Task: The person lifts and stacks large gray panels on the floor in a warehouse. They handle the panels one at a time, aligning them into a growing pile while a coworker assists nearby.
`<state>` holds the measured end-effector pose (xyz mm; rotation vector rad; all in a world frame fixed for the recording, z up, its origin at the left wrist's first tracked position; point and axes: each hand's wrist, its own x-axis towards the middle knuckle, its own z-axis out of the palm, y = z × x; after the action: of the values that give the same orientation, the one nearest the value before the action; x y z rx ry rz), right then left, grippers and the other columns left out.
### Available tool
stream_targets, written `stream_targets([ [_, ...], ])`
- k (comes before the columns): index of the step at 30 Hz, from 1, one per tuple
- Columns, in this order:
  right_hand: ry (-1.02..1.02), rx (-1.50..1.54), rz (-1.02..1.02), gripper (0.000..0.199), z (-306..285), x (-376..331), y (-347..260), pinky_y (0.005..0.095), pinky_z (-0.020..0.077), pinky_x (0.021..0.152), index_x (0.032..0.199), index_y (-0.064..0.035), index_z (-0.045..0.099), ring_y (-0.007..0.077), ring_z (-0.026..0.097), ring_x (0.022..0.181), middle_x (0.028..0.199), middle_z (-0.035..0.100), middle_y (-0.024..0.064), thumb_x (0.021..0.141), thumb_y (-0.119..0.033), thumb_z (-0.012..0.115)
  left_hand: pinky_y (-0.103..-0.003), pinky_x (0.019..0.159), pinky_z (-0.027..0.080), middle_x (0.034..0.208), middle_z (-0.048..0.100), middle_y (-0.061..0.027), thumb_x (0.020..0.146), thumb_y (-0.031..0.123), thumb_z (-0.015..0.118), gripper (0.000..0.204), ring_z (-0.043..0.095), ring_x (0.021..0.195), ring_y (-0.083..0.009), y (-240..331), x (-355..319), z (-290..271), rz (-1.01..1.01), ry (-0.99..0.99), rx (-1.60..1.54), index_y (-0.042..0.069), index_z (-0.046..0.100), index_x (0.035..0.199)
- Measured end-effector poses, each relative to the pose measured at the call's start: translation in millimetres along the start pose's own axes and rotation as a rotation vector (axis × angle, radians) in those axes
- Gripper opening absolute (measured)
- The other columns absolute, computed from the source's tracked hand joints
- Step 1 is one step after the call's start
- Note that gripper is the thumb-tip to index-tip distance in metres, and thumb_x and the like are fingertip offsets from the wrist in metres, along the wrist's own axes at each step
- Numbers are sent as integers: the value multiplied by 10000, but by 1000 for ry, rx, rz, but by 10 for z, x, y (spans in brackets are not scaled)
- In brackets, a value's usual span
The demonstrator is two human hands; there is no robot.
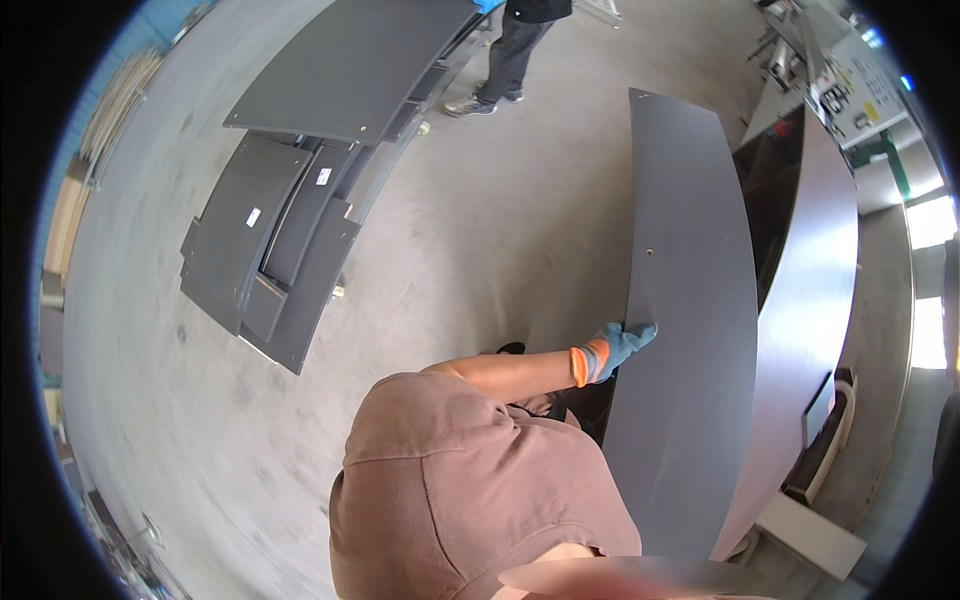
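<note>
A long dark grey panel (pixel 690 230) with a few small holes stretches down my right side. My left hand (pixel 620 348), in a blue-green work glove with an orange and grey cuff, is at its left edge. The thumb side lies over the panel's upper face, and the rest of the hand wraps the edge, where some fingers are hidden. My left arm reaches across from the shoulder of my brown shirt (pixel 460 470). My right hand does not show. Along the panel's far side stands a large brown-grey board or cabinet side (pixel 815 240), with a dark gap between them.
A stack of dark grey panels (pixel 330 70) lies at the upper left, smaller panels (pixel 240 235) at its near end. Beyond it stands a person (pixel 515 55) in dark trousers. Grey concrete floor (pixel 480 230) runs between. A light box-like piece (pixel 812 535) lies at the lower right.
</note>
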<state>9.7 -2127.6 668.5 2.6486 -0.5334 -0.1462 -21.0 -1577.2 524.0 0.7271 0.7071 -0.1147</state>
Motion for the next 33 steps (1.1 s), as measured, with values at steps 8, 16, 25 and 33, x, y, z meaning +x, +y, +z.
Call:
stream_targets([
  [8, 29, -65, -316, 715, -864, 1220, -1581, 468, 505, 573, 766, 38, 694, 387, 647, 673, 764, 681, 239, 984, -565, 377, -488, 1136, 257, 1536, 371, -71, 1001, 509, 287, 627, 308, 1418, -277, 104, 741, -602, 215, 207, -171, 110, 392, 1473],
  [16, 78, -125, -572, 725, -1637, 2226, -2959, 477, 502, 609, 784, 40, 699, 403, 648, 709, 786, 682, 248, 971, -585, 383, -448, 1086, 323, 1453, 463, -70, 944, 553, 428, 666, 432, 1328, -248, 177, 1263, -736, 312, 321, -499, 108, 423, 1439],
  [25, 152, -214, -819, 737, -2445, 2943, -4285, 487, 499, 648, 805, 43, 706, 422, 648, 749, 810, 682, 257, 957, -606, 390, -437, 1082, 359, 1468, 443, -72, 932, 561, 515, 679, 424, 1340, -238, 351, 723, -426, 230, 389, -468, 116, 423, 1436],
  [33, 229, -260, -990, 751, -3118, 3229, -5135, 496, 496, 684, 824, 45, 711, 438, 649, 785, 832, 683, 266, 944, -626, 396, -436, 1006, 475, 1414, 480, -112, 935, 429, 632, 603, 505, 1269, -256, 376, 221, -64, 231, 413, -910, 68, 450, 1382],
])
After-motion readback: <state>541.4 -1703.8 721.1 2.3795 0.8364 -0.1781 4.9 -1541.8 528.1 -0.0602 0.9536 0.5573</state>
